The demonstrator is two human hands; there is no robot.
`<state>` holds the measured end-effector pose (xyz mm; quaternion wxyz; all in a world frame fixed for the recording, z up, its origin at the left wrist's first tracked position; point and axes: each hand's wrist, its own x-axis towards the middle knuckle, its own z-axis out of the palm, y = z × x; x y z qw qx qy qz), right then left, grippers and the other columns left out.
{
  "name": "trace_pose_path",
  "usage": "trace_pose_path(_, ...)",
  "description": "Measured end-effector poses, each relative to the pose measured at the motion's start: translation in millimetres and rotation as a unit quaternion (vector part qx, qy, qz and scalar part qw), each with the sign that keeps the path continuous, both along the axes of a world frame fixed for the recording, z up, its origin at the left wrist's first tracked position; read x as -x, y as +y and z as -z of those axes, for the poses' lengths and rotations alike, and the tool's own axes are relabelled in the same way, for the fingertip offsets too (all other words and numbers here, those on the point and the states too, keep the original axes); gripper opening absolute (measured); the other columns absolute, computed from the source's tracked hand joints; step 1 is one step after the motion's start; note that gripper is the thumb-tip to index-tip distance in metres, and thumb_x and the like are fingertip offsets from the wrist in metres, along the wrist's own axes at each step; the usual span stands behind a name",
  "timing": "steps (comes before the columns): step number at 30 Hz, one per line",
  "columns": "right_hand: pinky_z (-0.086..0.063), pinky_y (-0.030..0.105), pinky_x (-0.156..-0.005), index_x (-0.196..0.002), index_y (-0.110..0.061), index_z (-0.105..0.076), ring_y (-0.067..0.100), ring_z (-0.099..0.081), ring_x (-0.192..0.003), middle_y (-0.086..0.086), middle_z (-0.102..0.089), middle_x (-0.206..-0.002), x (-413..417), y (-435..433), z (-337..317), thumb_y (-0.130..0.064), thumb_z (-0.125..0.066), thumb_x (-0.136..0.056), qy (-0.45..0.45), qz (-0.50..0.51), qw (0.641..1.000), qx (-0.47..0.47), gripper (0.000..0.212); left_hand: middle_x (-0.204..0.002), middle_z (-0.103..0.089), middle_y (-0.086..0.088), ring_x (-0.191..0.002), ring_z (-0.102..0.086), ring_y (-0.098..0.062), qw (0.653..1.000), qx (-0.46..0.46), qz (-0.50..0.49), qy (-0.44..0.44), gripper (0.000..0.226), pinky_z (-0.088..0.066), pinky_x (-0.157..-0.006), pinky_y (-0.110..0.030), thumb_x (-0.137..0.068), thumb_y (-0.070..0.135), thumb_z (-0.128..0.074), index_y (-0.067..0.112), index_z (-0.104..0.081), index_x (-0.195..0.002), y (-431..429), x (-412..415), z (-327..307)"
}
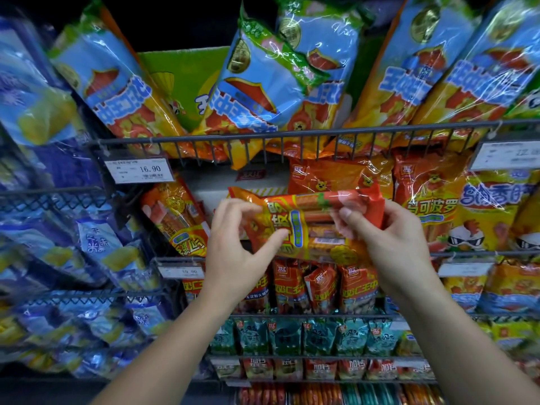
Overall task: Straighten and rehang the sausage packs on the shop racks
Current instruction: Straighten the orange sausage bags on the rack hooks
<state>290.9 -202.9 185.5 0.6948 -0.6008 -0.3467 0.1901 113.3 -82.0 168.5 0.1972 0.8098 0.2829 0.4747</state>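
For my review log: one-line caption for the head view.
Left hand and right hand hold an orange sausage pack sideways before a wire rack.

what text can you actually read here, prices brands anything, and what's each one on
"16.90": upper price tag
"19.90": lower price tag, faint
"双汇": red logo on the orange pack in the row below
"马可波罗": yellow pack at right
"加钙": bottom-row pack
Print on the held pack is creased and partly covered, so it is not readable whole. The small print on the tags is too small.
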Motion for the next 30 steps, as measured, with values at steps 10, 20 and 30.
trace_pose_path(10, -0.057, 0.022, -0.076, -0.102, -0.006, -0.068, 0.018, -0.074, -0.093, 0.008, -0.077, -0.094, 7.1, -3.6, 8.3, -0.013, -0.068, -0.081, 0.158, -0.030, 0.983, -0.088, 0.022, -0.074, -0.073, 0.005, -0.072, -0.070, -0.010, 0.927, 0.372, 0.041, 0.018, 0.053, -0.053, -0.074, -0.038, -0.072, 0.074, -0.057, 0.023, -0.072, -0.076, -34.4, -1.5, 32.6)
trace_pose_path(20, -0.061, 0.040, -0.080, -0.096, -0.012, -0.067, 0.020, -0.072, -0.085, 0.003, -0.077, -0.085, 26.3, -4.8, 26.9, -0.011, -0.064, -0.090, 0.256, -0.027, 0.965, -0.056, 0.007, -0.100, -0.076, -0.003, -0.096, -0.070, -0.022, 0.718, 0.606, 0.138, -0.315, 0.045, -0.053, -0.095, -0.050, -0.070, 0.027, -0.074, 0.014, -0.061, -0.111, -46.3, -14.5, 28.0)
trace_pose_path(30, -0.056, 0.025, -0.066, -0.091, -0.006, -0.065, 0.016, -0.065, -0.066, 0.009, -0.069, -0.074, 31.5, -2.6, 43.5, -0.008, -0.066, -0.076, 0.268, -0.137, 0.951, -0.066, 0.015, -0.097, -0.075, 0.001, -0.082, -0.070, -0.016, 0.716, 0.563, 0.152, -0.384, 0.037, -0.053, -0.070, -0.037, -0.069, 0.019, -0.071, 0.025, -0.064, -0.105, -39.6, -5.1, 21.7)
